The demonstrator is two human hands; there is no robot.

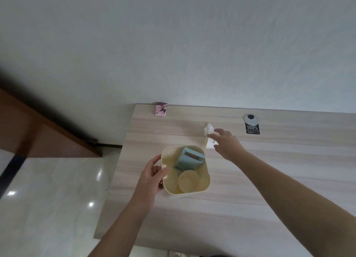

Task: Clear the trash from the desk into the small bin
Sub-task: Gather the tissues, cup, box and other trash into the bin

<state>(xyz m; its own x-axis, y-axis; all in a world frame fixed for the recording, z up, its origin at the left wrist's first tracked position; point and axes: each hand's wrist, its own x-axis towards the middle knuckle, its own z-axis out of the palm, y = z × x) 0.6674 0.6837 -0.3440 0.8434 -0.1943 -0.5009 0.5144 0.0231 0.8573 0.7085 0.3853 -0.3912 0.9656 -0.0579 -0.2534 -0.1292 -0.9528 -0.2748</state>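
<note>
Head view: left hand [152, 175] grips small bin [205, 176]; right hand [224, 143] closing on paper cup [209, 143] beside crumpled tissue [208, 129]; lift into bin next.

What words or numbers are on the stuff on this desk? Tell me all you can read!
"100%": on the black sticker near the desk's far edge; the smaller lines under it are too blurred.
Pink card: a picture, any words too small.
White cup under the right hand: dark print, unreadable.

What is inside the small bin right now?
Inside the small bin, a light blue box leans at the far side and a round cream cup or lid sits nearer. Anything beneath them is covered.
</note>
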